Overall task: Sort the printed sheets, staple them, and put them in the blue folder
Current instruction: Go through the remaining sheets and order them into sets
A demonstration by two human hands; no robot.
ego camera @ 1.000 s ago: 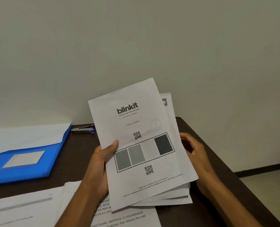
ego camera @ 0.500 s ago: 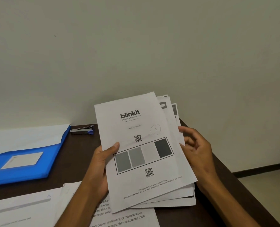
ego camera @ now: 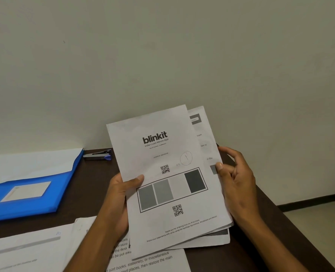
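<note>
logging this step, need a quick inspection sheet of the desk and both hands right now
surface: dark brown table, set against a wall.
job's things: stack of printed sheets held above the table, blinkit page on top; blue folder lying at the left; stapler near the wall beside the folder.
clutter: loose printed pages lying at the near edge.
grips: left hand holds the stack's left edge, thumb on top; right hand pinches the right edge of the back sheets.
cables: nothing seen.
surroundings: plain wall; pale floor at the right.
</note>
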